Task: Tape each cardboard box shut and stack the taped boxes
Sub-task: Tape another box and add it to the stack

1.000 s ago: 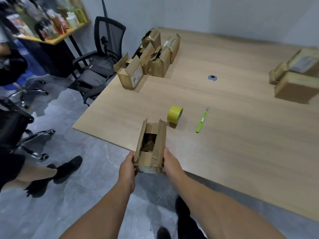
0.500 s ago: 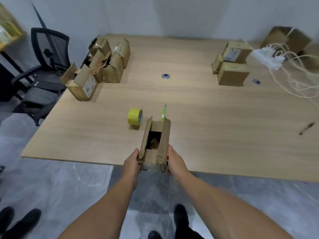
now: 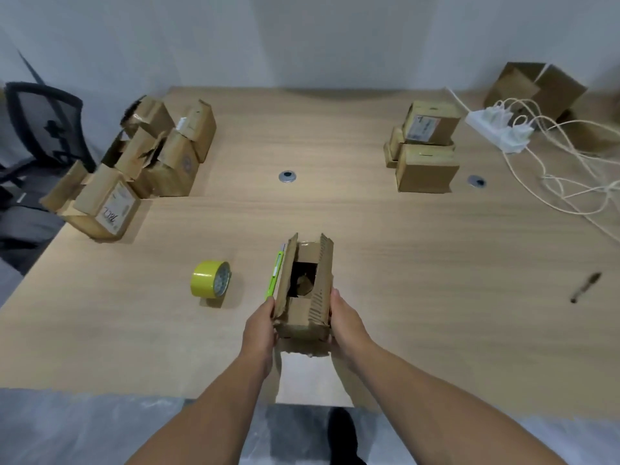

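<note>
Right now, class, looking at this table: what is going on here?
A person holds an open box between the left hand and right hand at the near part of the table. Its top flaps stand up, untaped. A yellow tape roll and a green cutter lie just to its left. More unsealed boxes sit far left; closed boxes are stacked far right.

I hold an open cardboard box (image 3: 303, 293) between my left hand (image 3: 260, 325) and right hand (image 3: 345, 322) over the table (image 3: 436, 263); yellow tape roll (image 3: 210, 279) left, green cutter (image 3: 275, 275) beside it.
</note>
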Demonstrator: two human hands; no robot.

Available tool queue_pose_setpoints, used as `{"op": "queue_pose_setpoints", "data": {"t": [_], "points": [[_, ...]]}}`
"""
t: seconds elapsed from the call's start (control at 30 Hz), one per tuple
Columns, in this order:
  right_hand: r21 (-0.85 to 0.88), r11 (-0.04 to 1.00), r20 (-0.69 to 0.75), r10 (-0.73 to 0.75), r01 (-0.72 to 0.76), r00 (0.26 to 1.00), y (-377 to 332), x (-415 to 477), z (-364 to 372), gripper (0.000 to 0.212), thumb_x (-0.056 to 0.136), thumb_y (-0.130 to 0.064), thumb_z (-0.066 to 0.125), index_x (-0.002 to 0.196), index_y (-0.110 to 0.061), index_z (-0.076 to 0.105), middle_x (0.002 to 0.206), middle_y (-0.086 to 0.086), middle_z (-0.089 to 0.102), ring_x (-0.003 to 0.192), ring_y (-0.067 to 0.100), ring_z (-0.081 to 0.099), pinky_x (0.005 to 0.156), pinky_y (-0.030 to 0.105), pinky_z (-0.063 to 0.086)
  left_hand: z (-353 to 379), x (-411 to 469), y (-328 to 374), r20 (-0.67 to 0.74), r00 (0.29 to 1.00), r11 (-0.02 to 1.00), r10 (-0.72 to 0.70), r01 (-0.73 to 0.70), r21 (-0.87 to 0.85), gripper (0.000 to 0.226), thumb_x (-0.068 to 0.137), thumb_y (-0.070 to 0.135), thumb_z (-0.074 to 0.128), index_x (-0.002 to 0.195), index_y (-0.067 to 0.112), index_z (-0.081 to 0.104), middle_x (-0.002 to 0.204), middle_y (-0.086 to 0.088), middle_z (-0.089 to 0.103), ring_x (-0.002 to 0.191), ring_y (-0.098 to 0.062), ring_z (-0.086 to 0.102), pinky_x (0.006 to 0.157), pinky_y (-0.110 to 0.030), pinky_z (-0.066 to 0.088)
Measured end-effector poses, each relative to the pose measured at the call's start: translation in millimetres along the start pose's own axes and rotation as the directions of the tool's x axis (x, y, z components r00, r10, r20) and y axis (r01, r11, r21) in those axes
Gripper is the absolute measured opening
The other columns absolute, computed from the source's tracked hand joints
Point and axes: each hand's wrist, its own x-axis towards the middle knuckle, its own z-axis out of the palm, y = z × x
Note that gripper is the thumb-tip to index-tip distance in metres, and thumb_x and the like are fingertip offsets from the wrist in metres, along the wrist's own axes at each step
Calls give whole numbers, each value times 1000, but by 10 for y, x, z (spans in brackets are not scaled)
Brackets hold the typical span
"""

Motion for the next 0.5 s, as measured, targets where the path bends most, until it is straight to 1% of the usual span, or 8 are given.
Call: {"op": "queue_pose_setpoints", "data": {"t": [0.07,0.13,0.23,0.27,0.33,0.37,0.43,0.5], "points": [[3,1000,-7,-4,4,1000,-107,176,-78,52,97,-70,31,121,-38,65,108,8,74,88,33,75,64,53,62,172,137,65,-16,1000,1000,-15,14,-7,33,106,32,44,88,20,69,84,0,72,80,-15,65,65,-31,48],[18,1000,8,6,-6,1000,-194,315,-155,53,96,-71,32,121,-38,66,108,8,75,90,32,75,66,53,62,297,224,114,-26,999,999,-36,35,-20,33,106,33,44,89,21,70,89,-2,73,82,-15,66,67,-31,49],[43,999,14,9,-10,1000,-305,478,-259,51,99,-67,32,120,-35,66,105,7,76,87,31,76,66,50,63,449,356,155,-22,999,999,-45,44,-23,33,106,33,44,88,19,68,92,-5,75,78,-14,68,63,-29,50],[37,999,16,14,-15,1000,-324,511,-278,53,99,-68,31,120,-35,67,104,7,76,88,31,76,68,49,63,479,389,150,-9,999,999,-49,49,-20,34,106,31,42,88,17,67,87,-4,77,71,-13,70,57,-25,51],[12,1000,26,23,-23,999,-342,578,-299,57,95,-72,30,118,-36,69,103,5,77,91,31,75,72,50,63,519,442,136,23,998,998,-58,58,-5,34,106,27,41,88,12,66,67,2,75,55,-8,69,45,-17,48],[4,1000,22,18,-18,1000,-342,594,-300,57,93,-72,31,117,-37,69,103,4,77,92,31,75,73,50,63,520,447,140,33,998,998,-57,56,11,32,105,24,43,87,11,66,63,3,73,52,-7,68,42,-16,47],[1,1000,19,3,-3,1000,-337,614,-315,53,93,-72,33,117,-41,68,104,2,77,93,31,74,71,49,62,509,473,165,50,997,998,-51,49,42,29,100,19,47,85,10,70,68,-2,72,56,-9,68,47,-17,49],[-14,1000,10,-12,13,1000,-325,618,-319,46,94,-70,35,114,-45,68,104,1,76,92,30,74,69,49,62,472,528,201,36,997,996,-64,61,72,32,98,22,49,80,14,74,80,-6,73,69,-15,68,63,-24,53]]}}
